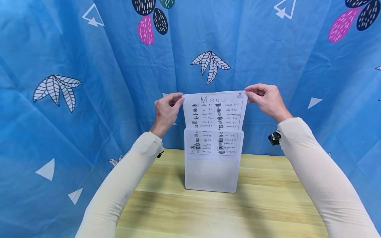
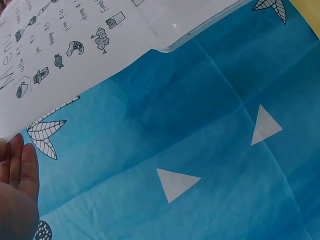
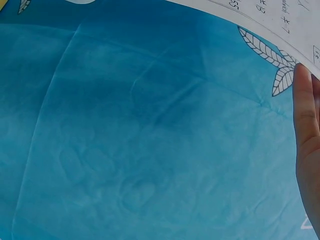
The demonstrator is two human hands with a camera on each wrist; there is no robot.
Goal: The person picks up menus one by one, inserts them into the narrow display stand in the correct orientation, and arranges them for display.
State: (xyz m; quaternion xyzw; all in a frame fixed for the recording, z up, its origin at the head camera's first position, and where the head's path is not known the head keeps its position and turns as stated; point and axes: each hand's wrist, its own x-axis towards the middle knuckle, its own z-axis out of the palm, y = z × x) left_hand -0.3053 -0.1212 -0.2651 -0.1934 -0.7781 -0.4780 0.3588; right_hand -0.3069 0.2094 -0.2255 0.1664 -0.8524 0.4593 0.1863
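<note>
A white sheet headed "Menu" [image 1: 213,112], with small drawings and prices in two columns, stands upright in the head view. Its lower half sits inside a clear plastic sleeve holder [image 1: 211,175], showing through the front; the top half sticks out above the rim. My left hand [image 1: 167,112] pinches the sheet's top left corner between thumb and fingers. At the top right corner, my right hand [image 1: 268,100] pinches the paper the same way. The left wrist view shows the left fingers [image 2: 29,170] at the paper's corner; the right fingers [image 3: 305,110] meet its edge in the right wrist view.
The holder stands on a light wood-grain table [image 1: 166,205]. Behind the table and along its sides hangs a blue curtain [image 1: 253,53] with leaf and triangle prints, close behind the sheet and both hands.
</note>
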